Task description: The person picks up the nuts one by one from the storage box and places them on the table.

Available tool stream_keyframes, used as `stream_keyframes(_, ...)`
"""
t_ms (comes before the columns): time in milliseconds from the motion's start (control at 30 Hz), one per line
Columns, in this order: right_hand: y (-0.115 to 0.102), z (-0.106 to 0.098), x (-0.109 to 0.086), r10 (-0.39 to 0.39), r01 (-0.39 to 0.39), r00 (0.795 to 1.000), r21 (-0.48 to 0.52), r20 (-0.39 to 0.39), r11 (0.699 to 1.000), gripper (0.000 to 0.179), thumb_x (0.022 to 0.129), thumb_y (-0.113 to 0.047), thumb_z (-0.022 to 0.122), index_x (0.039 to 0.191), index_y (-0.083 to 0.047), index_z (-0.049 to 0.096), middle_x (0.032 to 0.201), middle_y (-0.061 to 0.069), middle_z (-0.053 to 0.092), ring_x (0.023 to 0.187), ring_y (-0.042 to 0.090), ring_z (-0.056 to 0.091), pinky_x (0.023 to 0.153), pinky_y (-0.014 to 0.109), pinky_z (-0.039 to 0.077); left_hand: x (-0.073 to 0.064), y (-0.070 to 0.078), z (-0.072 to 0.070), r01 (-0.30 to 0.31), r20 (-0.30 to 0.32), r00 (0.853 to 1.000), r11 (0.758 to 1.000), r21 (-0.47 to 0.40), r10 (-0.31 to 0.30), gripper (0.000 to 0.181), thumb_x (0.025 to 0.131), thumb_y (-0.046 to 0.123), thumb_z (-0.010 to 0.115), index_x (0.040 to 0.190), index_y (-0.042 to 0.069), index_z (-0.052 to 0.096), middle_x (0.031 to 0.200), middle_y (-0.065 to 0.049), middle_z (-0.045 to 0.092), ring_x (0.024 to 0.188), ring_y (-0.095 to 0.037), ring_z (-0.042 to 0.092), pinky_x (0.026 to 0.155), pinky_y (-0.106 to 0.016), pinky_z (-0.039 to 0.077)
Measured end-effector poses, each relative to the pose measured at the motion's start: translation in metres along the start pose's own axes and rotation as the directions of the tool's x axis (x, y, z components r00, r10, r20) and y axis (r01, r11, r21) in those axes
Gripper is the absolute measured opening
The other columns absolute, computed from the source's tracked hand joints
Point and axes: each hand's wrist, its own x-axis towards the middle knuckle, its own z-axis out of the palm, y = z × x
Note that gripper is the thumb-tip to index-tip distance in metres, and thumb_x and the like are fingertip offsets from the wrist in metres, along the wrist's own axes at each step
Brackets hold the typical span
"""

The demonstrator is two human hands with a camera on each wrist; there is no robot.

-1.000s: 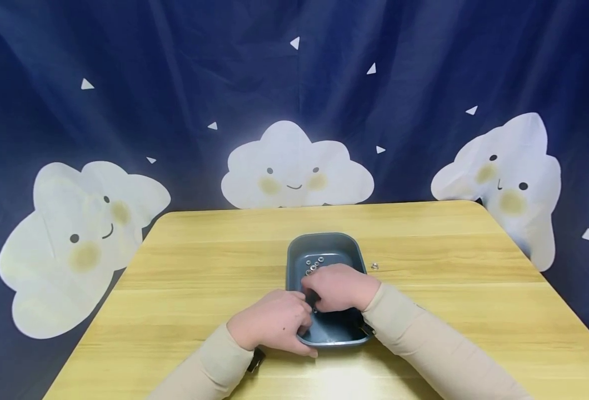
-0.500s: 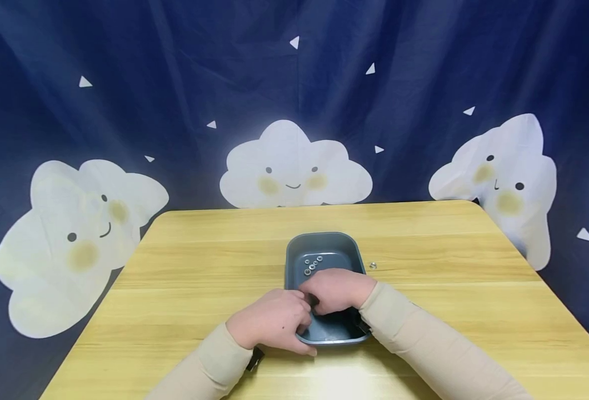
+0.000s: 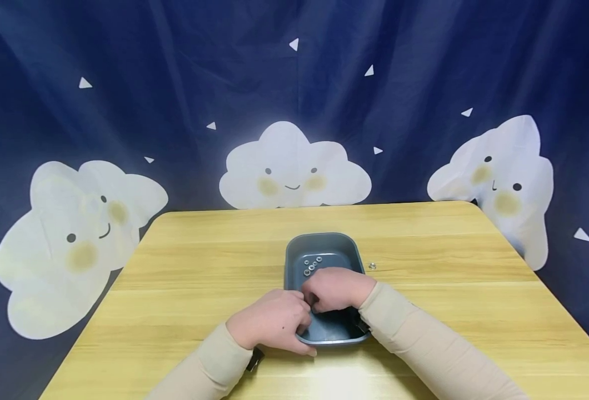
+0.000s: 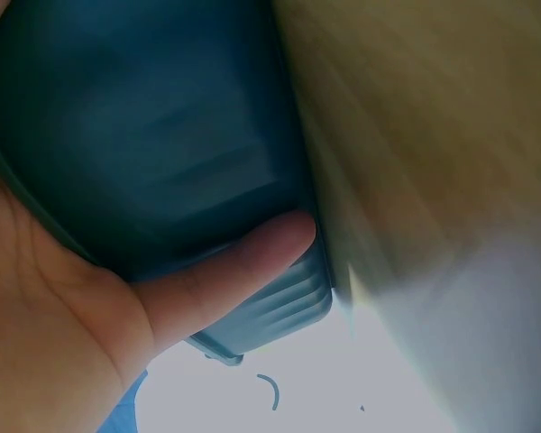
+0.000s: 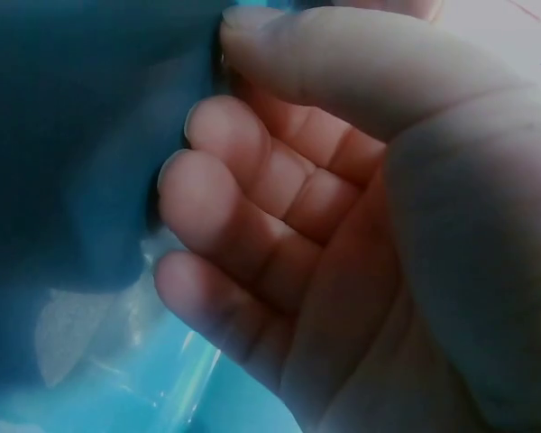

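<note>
Gripped now, the plastic tray, by the left hand; inside it, the right hand is curled, any pinch hidden; metal nuts are clustered far-left.

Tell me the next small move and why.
Probably move the right hand to the small silver metal piece on the light wood-grain table, since it lies outside the dark blue-grey rectangular tray, where similar pieces sit, and the left hand grips the tray. Whether the right hand holds anything is hidden.
</note>
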Motion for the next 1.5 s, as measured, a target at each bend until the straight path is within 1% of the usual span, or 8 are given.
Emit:
stream_keyframes(200,0.0,-0.001,0.0,-0.005,0.005,1.0,-0.018,-0.016,1.0,0.014,0.08,-0.017,0.076,0.078,-0.026,0.066,0.068,-0.018,0.055,0.063,0.003,0.052,0.06,0.024,0.046,-0.001,-0.001,0.0,0.008,0.006,1.0,1.0,-0.016,-0.008,0.053,0.075,0.067,0.076,0.054,0.03,0.044,0.054,0.024,0.032,0.066,0.002,0.04,0.054,-0.014,0.03)
stream_keyframes(333,-0.001,-0.001,0.0,0.002,-0.002,1.0,-0.012,-0.012,1.0,0.014,0.08,-0.015,0.074,0.078,-0.026,0.066,0.067,-0.018,0.055,0.062,0.003,0.052,0.06,0.024,0.045,-0.002,-0.002,0.0,0.019,0.014,1.0,0.999,-0.028,-0.018,0.053,0.075,0.067,0.076,0.055,0.03,0.043,0.054,0.023,0.032,0.067,0.002,0.041,0.055,-0.014,0.03)
stream_keyframes(533,-0.001,-0.001,0.001,0.01,-0.01,1.0,-0.002,-0.016,1.0,0.016,0.078,-0.013,0.073,0.076,-0.026,0.064,0.067,-0.017,0.054,0.061,0.004,0.052,0.059,0.024,0.045,-0.003,-0.002,0.0,0.022,0.023,1.0,0.999,-0.034,-0.021,0.054,0.075,0.065,0.076,0.054,0.029,0.042,0.054,0.023,0.033,0.067,0.003,0.041,0.056,-0.014,0.031)
stream_keyframes(767,0.0,-0.004,-0.001,0.028,-0.027,0.999,0.064,-0.017,0.998,0.017,0.077,-0.011,0.072,0.079,-0.023,0.061,0.071,-0.015,0.056,0.065,0.005,0.053,0.061,0.024,0.046,-0.003,-0.002,0.0,0.017,0.02,1.0,1.0,-0.024,-0.016,0.054,0.076,0.066,0.076,0.053,0.03,0.042,0.055,0.024,0.033,0.066,0.002,0.04,0.054,-0.014,0.03)
stream_keyframes(1000,0.004,-0.006,-0.005,0.015,-0.008,0.996,0.09,-0.085,0.996,0.018,0.076,-0.007,0.067,0.077,-0.022,0.058,0.071,-0.012,0.055,0.065,0.008,0.052,0.061,0.025,0.045,-0.003,-0.002,0.002,0.005,0.016,1.0,1.0,-0.001,-0.005,0.055,0.076,0.067,0.074,0.054,0.03,0.042,0.058,0.023,0.034,0.066,0.0,0.04,0.055,-0.015,0.03)
stream_keyframes(1200,0.008,-0.008,-0.009,0.017,-0.005,0.991,0.093,-0.132,0.996,0.018,0.078,-0.005,0.065,0.078,-0.022,0.057,0.071,-0.014,0.052,0.065,0.008,0.05,0.063,0.025,0.045,-0.002,-0.001,0.002,-0.001,0.016,1.0,1.0,0.019,0.0,0.054,0.077,0.069,0.072,0.055,0.03,0.042,0.059,0.024,0.034,0.068,-0.001,0.042,0.056,-0.015,0.031)
stream_keyframes(1367,0.011,-0.016,-0.013,0.03,-0.01,0.982,0.11,-0.188,0.994,0.019,0.08,-0.004,0.064,0.079,-0.021,0.057,0.07,-0.013,0.05,0.065,0.008,0.05,0.065,0.026,0.045,-0.001,0.0,0.001,0.002,0.016,1.0,1.0,0.016,-0.002,0.056,0.076,0.068,0.073,0.053,0.029,0.041,0.058,0.024,0.033,0.067,-0.001,0.04,0.055,-0.015,0.03)
stream_keyframes(1500,0.011,-0.024,-0.019,0.056,-0.031,0.974,0.116,-0.221,0.993,0.019,0.082,-0.005,0.064,0.08,-0.023,0.057,0.068,-0.014,0.049,0.064,0.008,0.049,0.064,0.026,0.045,-0.001,0.0,0.0,-0.004,0.014,1.0,1.0,0.014,0.003,0.056,0.076,0.068,0.073,0.053,0.029,0.041,0.058,0.023,0.033,0.066,-0.001,0.039,0.056,-0.015,0.03)
